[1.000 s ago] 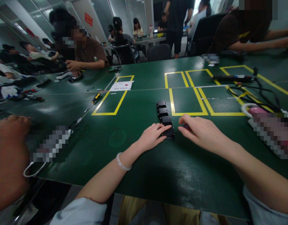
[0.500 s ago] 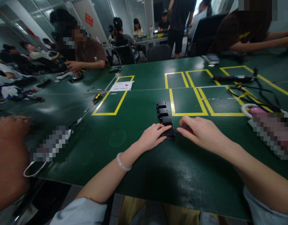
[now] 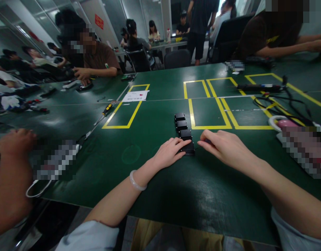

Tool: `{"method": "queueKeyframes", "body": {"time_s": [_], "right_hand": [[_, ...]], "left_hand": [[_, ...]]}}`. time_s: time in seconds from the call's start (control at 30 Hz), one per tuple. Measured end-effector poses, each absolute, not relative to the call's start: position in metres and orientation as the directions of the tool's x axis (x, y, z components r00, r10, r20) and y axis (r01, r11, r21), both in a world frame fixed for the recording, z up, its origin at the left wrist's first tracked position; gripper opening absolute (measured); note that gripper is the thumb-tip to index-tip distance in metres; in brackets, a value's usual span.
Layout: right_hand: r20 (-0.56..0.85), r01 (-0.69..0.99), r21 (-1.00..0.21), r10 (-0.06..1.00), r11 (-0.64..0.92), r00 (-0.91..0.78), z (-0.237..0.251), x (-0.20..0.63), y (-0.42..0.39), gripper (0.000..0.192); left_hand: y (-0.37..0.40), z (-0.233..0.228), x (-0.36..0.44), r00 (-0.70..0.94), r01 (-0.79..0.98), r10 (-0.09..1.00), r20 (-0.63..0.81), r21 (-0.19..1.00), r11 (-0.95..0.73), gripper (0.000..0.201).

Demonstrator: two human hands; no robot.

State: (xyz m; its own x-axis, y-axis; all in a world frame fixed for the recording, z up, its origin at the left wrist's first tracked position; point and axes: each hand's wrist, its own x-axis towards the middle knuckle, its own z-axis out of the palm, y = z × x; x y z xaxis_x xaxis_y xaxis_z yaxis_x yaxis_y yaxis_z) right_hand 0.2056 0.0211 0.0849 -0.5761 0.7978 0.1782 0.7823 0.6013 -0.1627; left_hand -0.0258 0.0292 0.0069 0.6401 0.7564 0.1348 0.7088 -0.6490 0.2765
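A row of several small black box-like blocks [image 3: 186,133] runs away from me on the green table, small shiny points along their sides. My left hand [image 3: 170,150] lies at the nearest black block [image 3: 188,147], index finger across its top and thumb along its near part, holding it against the table. Just right of that block, my right hand [image 3: 220,144] is closed in a pinch. A thin dark tip seems to stick out from its fingertips towards the block, too small to name. The other fingers of this hand are curled in.
Yellow tape outlines [image 3: 211,127] mark the green table [image 3: 155,188]. A yellow-black screwdriver [image 3: 107,109] and a paper sheet [image 3: 135,96] lie left; a blurred-out power strip [image 3: 58,160] is nearer. Cables [image 3: 293,104] and a black tool [image 3: 258,88] lie right. A person's arm [image 3: 12,181] is at far left.
The thumb and forefinger of my right hand have drawn closer together, and a thin tip now shows between them and the block. My left hand has stayed put.
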Motion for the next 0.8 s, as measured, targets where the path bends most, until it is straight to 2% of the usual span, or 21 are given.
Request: {"method": "queueKeyframes", "body": {"time_s": [0.17, 0.3, 0.43, 0.57, 0.7, 0.8], "right_hand": [[0.193, 0.780, -0.180, 0.799, 0.600, -0.570, 0.0840, 0.2061, 0.0204, 0.017], [0.211, 0.763, -0.216, 0.792, 0.609, -0.573, 0.0838, 0.2064, 0.0196, 0.020], [0.199, 0.792, -0.156, 0.805, 0.590, -0.560, 0.0835, 0.2059, 0.0207, 0.026], [0.179, 0.803, -0.171, 0.819, 0.572, -0.545, 0.0846, 0.2054, 0.0202, 0.018], [0.170, 0.793, -0.218, 0.822, 0.569, -0.543, 0.0861, 0.2053, 0.0191, 0.021], [0.177, 0.795, -0.183, 0.815, 0.578, -0.552, 0.0853, 0.2060, 0.0201, 0.023]], "left_hand": [[0.0293, 0.0062, -0.0259, 0.638, 0.710, 0.758, 0.136, 0.277, -0.647, 0.049], [0.0292, 0.0063, -0.0261, 0.637, 0.710, 0.759, 0.136, 0.280, -0.646, 0.048], [0.0291, 0.0063, -0.0262, 0.638, 0.710, 0.757, 0.139, 0.274, -0.649, 0.049], [0.0291, 0.0067, -0.0260, 0.637, 0.712, 0.759, 0.139, 0.271, -0.647, 0.049], [0.0292, 0.0072, -0.0258, 0.639, 0.711, 0.758, 0.132, 0.276, -0.647, 0.049], [0.0294, 0.0068, -0.0259, 0.637, 0.713, 0.759, 0.134, 0.274, -0.646, 0.049]]}}
